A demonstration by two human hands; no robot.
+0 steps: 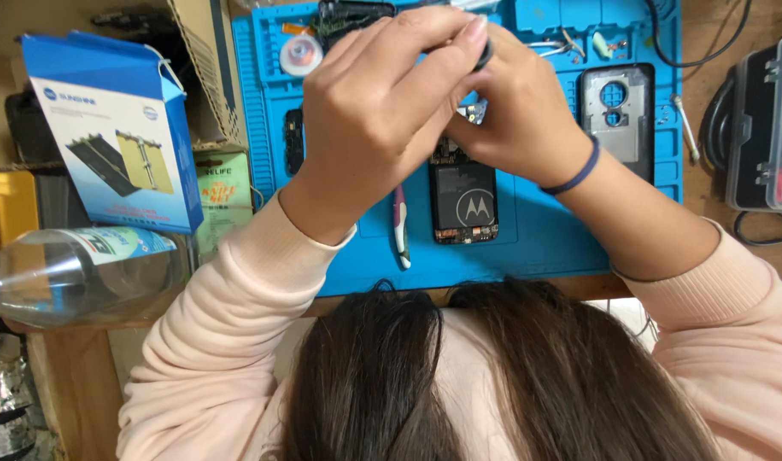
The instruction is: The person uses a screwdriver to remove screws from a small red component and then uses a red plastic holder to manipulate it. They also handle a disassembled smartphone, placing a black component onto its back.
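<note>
A small dark round part [485,56] is pinched between the fingertips of the left hand [378,102] and met by the curled fingers of the right hand [515,111]; what the right fingers grip cannot be told. Both hands are held above the blue work mat [544,230], over its middle. An opened phone [464,201] with a black battery is seen on the mat, partly hidden below the hands. A pink and white tool [400,230] is laid just left of the phone. A grey back cover [617,115] is placed right of the phone. 1 blue and white carton [109,128], open-flapped, is stood left of the mat, and a clear bottle with a blue label [66,269] is laid below it.
</note>
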